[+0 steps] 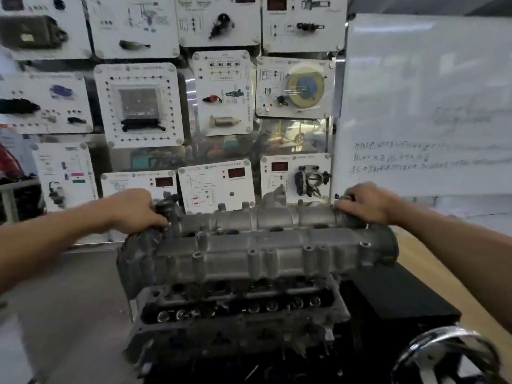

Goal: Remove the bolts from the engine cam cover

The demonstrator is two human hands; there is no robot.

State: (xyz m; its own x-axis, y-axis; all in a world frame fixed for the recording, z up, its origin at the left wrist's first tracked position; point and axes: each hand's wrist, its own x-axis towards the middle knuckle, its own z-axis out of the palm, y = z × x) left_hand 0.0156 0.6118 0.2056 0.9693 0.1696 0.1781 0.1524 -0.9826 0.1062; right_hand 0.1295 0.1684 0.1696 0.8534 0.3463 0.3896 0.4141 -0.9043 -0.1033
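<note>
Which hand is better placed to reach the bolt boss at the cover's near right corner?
Right. The right hand grips the cover at its right end, behind that boss; the left hand holds the opposite end.

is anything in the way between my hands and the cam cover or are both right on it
Nothing visible is in the way. The left hand grips the left end of the grey cast-metal cam cover, and the right hand grips its right end. Both touch it directly.
</note>
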